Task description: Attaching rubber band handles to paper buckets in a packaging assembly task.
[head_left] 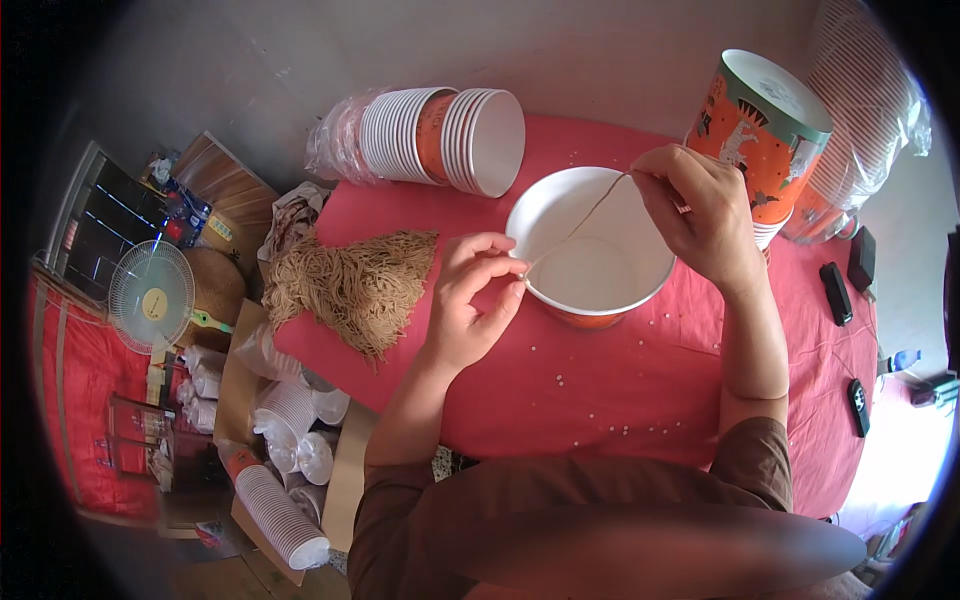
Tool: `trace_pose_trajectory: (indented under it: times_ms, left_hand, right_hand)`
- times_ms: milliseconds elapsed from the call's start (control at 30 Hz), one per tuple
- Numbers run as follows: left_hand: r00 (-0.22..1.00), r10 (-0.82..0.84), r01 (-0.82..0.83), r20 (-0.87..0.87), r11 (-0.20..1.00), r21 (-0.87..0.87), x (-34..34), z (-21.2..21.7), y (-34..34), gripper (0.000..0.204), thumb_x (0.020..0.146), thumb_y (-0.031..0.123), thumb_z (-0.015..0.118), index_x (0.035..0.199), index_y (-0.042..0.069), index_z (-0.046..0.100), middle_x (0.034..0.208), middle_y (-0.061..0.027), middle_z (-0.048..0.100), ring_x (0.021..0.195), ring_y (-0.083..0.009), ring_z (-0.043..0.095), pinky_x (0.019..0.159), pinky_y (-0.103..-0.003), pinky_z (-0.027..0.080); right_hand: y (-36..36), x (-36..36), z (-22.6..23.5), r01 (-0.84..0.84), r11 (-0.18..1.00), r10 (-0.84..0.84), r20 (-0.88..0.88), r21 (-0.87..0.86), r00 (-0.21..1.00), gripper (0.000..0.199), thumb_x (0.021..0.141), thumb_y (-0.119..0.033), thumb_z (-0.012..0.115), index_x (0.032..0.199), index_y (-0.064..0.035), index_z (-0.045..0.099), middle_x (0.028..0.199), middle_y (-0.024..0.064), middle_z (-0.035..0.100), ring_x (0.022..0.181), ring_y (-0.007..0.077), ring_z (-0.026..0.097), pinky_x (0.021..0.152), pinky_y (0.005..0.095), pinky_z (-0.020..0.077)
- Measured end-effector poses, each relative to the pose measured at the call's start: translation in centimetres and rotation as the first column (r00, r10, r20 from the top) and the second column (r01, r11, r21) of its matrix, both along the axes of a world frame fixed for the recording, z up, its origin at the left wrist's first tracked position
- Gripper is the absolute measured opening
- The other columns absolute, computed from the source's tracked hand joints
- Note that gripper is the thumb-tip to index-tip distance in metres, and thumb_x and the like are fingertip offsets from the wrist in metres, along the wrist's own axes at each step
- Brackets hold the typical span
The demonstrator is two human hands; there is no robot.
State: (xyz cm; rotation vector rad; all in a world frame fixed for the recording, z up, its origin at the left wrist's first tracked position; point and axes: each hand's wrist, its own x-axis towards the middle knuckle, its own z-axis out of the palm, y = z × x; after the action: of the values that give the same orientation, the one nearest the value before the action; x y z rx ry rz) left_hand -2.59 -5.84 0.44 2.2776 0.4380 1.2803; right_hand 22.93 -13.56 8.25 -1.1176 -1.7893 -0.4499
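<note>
A white paper cup (590, 250) with an orange outside lies open toward me on the red tablecloth (600, 390). A thin tan string (590, 215) stretches across its mouth. My left hand (470, 300) pinches the string's lower end at the cup's left rim. My right hand (700, 215) pinches the upper end above the cup's right rim. A heap of tan strings (355, 280) lies to the left of my left hand.
A sleeve of stacked white cups (440, 135) lies at the back. A stack of orange patterned cups (760, 135) and a bagged stack (860, 110) stand at right. Black devices (835, 292) lie at the right edge. More cups (285, 455) and a fan (152, 295) sit lower left.
</note>
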Motion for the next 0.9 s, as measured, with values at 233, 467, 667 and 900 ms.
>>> trace_pose_trajectory:
  times_ms: [233, 467, 667, 900]
  left_hand:
    - [0.997, -0.052, 0.053, -0.065, 0.998, 0.020, -0.4, -0.3, 0.9, 0.007, 0.081, 0.004, 0.071, 0.088, 0.004, 0.068, 0.120, -0.0121, 0.062, 0.104, -0.0257, 0.056, 0.090, -0.037, 0.047]
    - [0.977, -0.103, 0.125, -0.188, 0.986, 0.113, -0.7, 0.7, 1.3, 0.013, 0.080, 0.011, 0.074, 0.091, 0.012, 0.066, 0.118, -0.0036, 0.065, 0.125, -0.0289, 0.052, 0.115, -0.050, 0.021]
    - [0.979, -0.063, 0.109, -0.192, 0.965, 0.240, -1.1, 0.5, 2.4, 0.023, 0.072, 0.010, 0.081, 0.086, 0.009, 0.064, 0.096, -0.0012, 0.066, 0.104, -0.0228, 0.062, 0.113, -0.051, 0.029]
    - [0.969, -0.086, 0.161, 0.231, 0.929, -0.334, -0.7, -1.1, 3.7, 0.020, 0.088, 0.013, 0.075, 0.097, -0.001, 0.064, 0.094, -0.0036, 0.067, 0.084, -0.0109, 0.060, 0.077, -0.026, 0.049]
  right_hand:
    - [0.0, 1.1, 0.5, 0.006, 1.000, -0.006, 0.020, 0.013, 1.000, 0.008, 0.083, -0.002, 0.068, 0.086, -0.0040, 0.061, 0.074, 0.0088, 0.064, 0.063, 0.0277, 0.065, 0.052, 0.0355, 0.0503]
    - [-0.7, 2.0, 0.9, -0.102, 0.983, 0.083, -0.121, -0.152, 0.989, 0.007, 0.085, 0.004, 0.064, 0.090, -0.0001, 0.063, 0.081, 0.0082, 0.066, 0.067, 0.0168, 0.063, 0.056, 0.0264, 0.0474]
    - [-2.1, 2.0, 2.0, -0.282, 0.909, 0.227, -0.202, -0.308, 0.953, 0.007, 0.085, 0.005, 0.064, 0.089, 0.0002, 0.064, 0.081, 0.0076, 0.066, 0.071, 0.0178, 0.063, 0.062, 0.0279, 0.0478]
    - [-2.7, 2.1, 3.5, -0.422, 0.740, 0.391, -0.175, -0.524, 0.903, 0.013, 0.078, -0.001, 0.073, 0.090, -0.0007, 0.068, 0.086, 0.0086, 0.067, 0.078, 0.0220, 0.064, 0.069, 0.0326, 0.0496]
